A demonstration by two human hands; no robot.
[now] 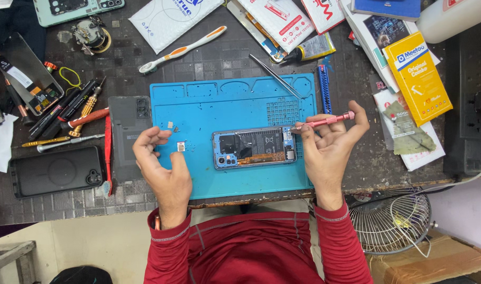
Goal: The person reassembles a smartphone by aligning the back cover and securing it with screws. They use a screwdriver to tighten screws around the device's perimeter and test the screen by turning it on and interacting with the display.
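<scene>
Right hand (330,144) pinching a pink screwdriver (324,122), tip touching an opened phone (255,148) on a blue mat (209,110), left hand (161,163) resting loosely curled, holding nothing.

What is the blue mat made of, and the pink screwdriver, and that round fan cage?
The blue mat looks like soft matte rubber or silicone: moulded trays and no glare. The pink screwdriver in the right hand seems to be metal with a smooth coloured sheen. The fan cage looks like thin, pale-coated metal wire.
</scene>
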